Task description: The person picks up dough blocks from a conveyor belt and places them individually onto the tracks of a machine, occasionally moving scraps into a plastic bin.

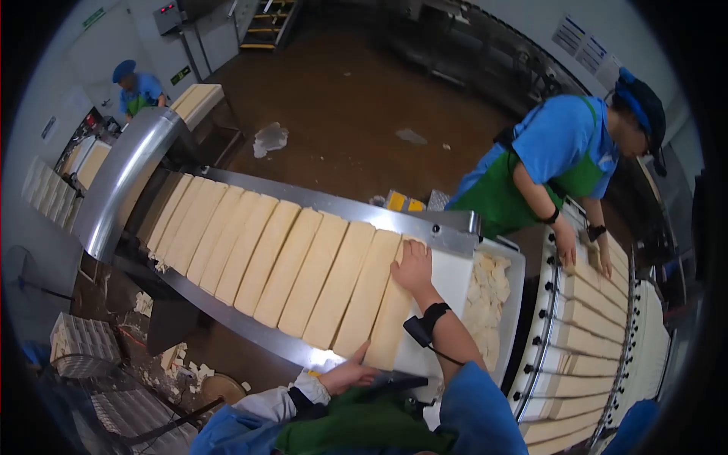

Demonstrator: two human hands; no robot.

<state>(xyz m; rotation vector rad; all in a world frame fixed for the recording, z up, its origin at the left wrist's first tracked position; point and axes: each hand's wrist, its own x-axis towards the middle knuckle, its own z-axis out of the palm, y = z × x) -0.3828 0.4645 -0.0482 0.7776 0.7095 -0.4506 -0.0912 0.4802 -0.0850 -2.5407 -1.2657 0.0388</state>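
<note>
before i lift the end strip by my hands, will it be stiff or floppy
The end strip is long and slim, so it may sag unless supported near both ends, where the right hand and left hand are. It could tear, judging by the broken pieces in the white bin. Rolling looks unlikely, given its flat shape.

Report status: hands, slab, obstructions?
Right hand on end slab, far end. Left hand at near end. Neighboring slab alongside; scrap tray beyond.

Right hand (pixel 413 267) palm down, arm (pixel 457 337) extended; left hand (pixel 347 374) closer in
</note>
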